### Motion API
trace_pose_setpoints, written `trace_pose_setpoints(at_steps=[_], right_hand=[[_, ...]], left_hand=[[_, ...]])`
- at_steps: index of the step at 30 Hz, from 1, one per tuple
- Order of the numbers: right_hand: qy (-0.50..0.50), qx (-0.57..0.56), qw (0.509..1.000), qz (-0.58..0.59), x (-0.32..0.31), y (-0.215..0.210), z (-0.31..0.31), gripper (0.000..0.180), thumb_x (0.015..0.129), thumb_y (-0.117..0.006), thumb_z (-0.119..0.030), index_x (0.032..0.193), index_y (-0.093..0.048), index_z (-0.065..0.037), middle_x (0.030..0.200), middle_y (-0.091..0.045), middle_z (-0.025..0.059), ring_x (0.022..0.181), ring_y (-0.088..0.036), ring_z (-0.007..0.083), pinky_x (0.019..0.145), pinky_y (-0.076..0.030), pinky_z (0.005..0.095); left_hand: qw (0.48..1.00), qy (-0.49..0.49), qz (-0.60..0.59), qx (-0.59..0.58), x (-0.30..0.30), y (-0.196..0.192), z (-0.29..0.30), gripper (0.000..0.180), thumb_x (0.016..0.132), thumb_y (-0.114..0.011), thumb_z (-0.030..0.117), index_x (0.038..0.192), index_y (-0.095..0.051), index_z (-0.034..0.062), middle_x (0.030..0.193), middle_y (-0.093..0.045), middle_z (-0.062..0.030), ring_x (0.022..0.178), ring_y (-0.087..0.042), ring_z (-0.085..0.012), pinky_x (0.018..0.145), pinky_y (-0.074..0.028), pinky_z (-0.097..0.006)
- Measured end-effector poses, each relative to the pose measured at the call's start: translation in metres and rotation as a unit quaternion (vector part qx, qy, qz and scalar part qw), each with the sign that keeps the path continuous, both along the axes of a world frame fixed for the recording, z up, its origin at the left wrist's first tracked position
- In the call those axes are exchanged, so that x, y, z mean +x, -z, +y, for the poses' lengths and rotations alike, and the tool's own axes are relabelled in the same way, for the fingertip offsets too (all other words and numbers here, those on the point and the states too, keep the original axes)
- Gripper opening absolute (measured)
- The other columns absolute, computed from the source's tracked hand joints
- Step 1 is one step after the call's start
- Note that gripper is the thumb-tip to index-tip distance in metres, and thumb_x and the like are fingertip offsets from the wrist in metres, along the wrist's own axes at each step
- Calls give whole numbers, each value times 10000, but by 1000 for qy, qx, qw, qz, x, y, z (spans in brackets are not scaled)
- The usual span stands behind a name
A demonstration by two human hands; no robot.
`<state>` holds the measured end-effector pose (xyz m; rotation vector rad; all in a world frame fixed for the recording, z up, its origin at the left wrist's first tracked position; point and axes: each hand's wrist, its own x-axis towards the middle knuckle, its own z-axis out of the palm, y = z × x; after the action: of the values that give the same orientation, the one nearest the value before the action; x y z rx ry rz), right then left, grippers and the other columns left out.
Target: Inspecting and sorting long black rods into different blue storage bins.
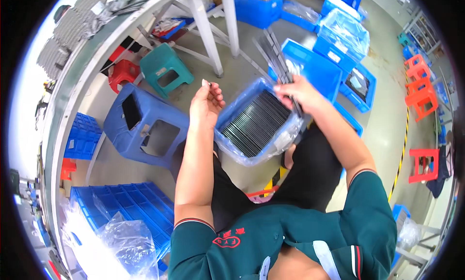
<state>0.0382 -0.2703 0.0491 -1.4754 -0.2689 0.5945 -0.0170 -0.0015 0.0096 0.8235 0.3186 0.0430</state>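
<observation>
My right hand [304, 94] is closed round a bundle of long, thin dark strips [277, 52], which fan apart at their far ends. Below and left of it stands a blue bin [234, 153] lined with clear plastic. Many similar dark strips [254, 125] lie in that bin, packed side by side in a row. My left hand [207, 104] is raised by the bin's left side, apart from it. Its fingers curl in, with thumb and forefinger close together; a tiny dark spot shows there, too small to name.
To the left a blue plastic stool [169, 114] lies tipped near a green stool [167, 67] and a red stool [125, 74]. Stacked blue crates [131, 202] stand lower left. More blue bins [339, 45] are at the upper right. A workbench frame [206, 33] rises far left.
</observation>
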Motion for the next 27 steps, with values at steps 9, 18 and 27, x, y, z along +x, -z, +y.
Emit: trace_pose_setpoints(at_steps=[9,18,27], right_hand=[[-96,-35,991,86,-53,19,54,169,852,-579,-153,795,-475,-32,644,-545,59,429,-474,99,365,-372,241],[-85,-49,993,60,-42,23,62,180,859,-577,-169,796,-470,-38,622,-531,53,412,-463,98,365,-362,240],[-1,48,997,67,-29,23,63,187,832,-604,-173,845,-520,-6,624,-526,60,429,-470,109,352,-348,240]], left_hand=[[994,-102,25,-39,-9,-2,3,317,918,-516,392,861,-595,91,735,-556,-7,642,-497,-126,594,-437,-279],[997,-82,3,6,1,6,-7,319,922,-519,356,861,-602,54,727,-564,-18,621,-508,-130,563,-455,-290],[991,65,-13,115,-1,10,-60,293,921,-524,339,863,-599,62,685,-555,-11,645,-534,-120,591,-441,-261]])
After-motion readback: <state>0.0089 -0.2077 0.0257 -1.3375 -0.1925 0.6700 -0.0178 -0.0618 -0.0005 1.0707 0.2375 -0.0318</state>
